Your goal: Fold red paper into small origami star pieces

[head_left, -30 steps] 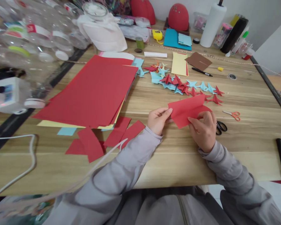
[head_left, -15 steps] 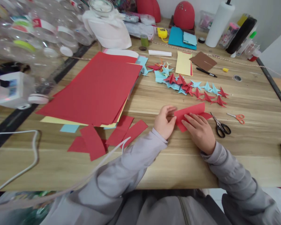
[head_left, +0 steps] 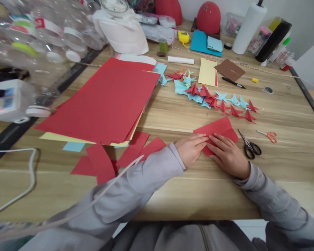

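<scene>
A red sheet of paper (head_left: 216, 126) lies on the wooden table in front of me, with a crease across it. My left hand (head_left: 191, 149) rests on its lower left edge, fingers stretched out and close together. On the lower middle of the sheet lies my right hand (head_left: 229, 155), its fingers flat and slightly apart. The fingertips of both hands nearly meet. Part of the sheet is hidden under them. Right of the paper are black-handled scissors (head_left: 251, 147) and small orange-handled scissors (head_left: 270, 135).
Red and light blue folded paper cranes (head_left: 235, 111) lie beyond the sheet. A stack of large red sheets (head_left: 102, 104) is at the left, with red paper strips (head_left: 101, 162) before it. A white cable (head_left: 104, 193) crosses my left sleeve. Clear plastic bottles (head_left: 49, 35) crowd the far left.
The raised red flap has been laid down flatter. My left hand has moved right and down from the sheet's left end onto its lower edge. My right hand has shifted slightly nearer me.
</scene>
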`<state>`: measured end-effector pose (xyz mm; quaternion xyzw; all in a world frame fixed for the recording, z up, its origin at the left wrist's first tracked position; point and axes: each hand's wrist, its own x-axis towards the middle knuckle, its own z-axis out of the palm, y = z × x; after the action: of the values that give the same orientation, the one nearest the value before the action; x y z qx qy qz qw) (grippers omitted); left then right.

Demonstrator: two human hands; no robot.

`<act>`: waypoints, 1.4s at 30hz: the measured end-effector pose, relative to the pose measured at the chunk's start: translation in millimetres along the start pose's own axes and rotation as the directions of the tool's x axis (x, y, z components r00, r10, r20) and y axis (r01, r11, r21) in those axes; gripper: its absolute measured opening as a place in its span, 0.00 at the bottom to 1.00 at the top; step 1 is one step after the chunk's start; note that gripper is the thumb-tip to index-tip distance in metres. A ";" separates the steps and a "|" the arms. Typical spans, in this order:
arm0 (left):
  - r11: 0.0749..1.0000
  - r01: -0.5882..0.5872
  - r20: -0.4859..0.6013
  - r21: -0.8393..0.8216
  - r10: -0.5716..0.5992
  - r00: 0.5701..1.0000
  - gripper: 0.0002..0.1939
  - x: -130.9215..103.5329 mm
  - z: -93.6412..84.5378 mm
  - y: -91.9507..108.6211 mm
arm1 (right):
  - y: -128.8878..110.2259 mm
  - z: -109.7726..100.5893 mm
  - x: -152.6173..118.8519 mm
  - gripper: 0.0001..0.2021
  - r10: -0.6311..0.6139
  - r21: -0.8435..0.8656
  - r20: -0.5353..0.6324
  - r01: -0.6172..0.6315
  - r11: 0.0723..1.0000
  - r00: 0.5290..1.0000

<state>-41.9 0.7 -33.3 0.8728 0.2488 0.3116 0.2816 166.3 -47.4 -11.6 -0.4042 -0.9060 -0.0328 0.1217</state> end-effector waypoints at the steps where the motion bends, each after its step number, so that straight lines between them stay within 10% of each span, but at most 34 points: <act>1: 1.000 -0.013 -0.015 0.017 0.013 1.000 0.15 -2.6 1.7 -1.9 | 2.1 -0.6 -0.7 0.17 -0.020 0.010 0.000 0.020 1.000 1.000; 12: 0.887 -0.125 -0.094 0.444 0.185 0.978 0.12 -11.1 -9.8 0.9 | 5.9 -4.3 -4.3 0.09 -0.017 0.137 -0.102 0.031 0.990 0.995; 42: 0.952 -0.119 -0.088 0.281 0.149 0.985 0.13 -16.5 -11.9 14.2 | -34.7 -26.4 21.1 0.07 0.354 0.370 -0.166 -0.275 0.887 0.920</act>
<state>-57.6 -15.5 -23.1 0.9001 0.2448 0.3393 0.1220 132.1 -59.5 20.5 -0.5129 -0.7996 0.0978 0.2966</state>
